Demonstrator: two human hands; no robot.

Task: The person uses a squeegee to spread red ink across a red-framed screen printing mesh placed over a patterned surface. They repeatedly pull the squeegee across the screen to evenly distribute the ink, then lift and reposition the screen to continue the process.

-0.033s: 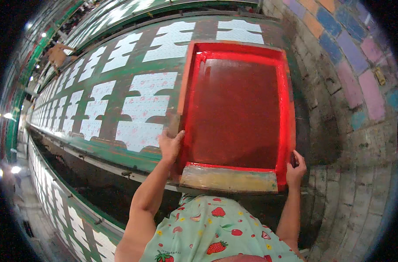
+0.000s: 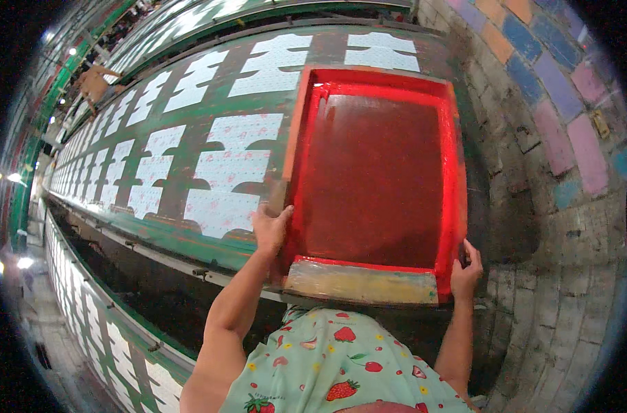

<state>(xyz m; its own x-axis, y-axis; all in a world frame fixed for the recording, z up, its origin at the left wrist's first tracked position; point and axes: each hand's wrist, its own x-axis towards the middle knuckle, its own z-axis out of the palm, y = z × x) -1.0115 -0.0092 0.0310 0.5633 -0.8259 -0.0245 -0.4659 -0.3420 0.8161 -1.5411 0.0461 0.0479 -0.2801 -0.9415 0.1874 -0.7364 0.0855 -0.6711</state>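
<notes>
White flat printed panels (image 2: 220, 215) lie in rows from nine to twelve o'clock of the rectangular, red-bordered screen (image 2: 372, 179), which lies over the end of the long green table (image 2: 234, 257), with multicoloured painted brickwork (image 2: 551, 82) at two o'clock. The screen's long axis runs twelve to six, its yellowish strip (image 2: 362, 283) at six; the bare left hand (image 2: 271, 227) grips its eight o'clock edge, and I cannot tell whether the curled right hand (image 2: 467, 272), between four and five, holds it

Remotely, I look steeply down through the left head fisheye, close above the red-edged screen (image 2: 372, 179), the long green table (image 2: 224, 252) receding to the left.
</notes>
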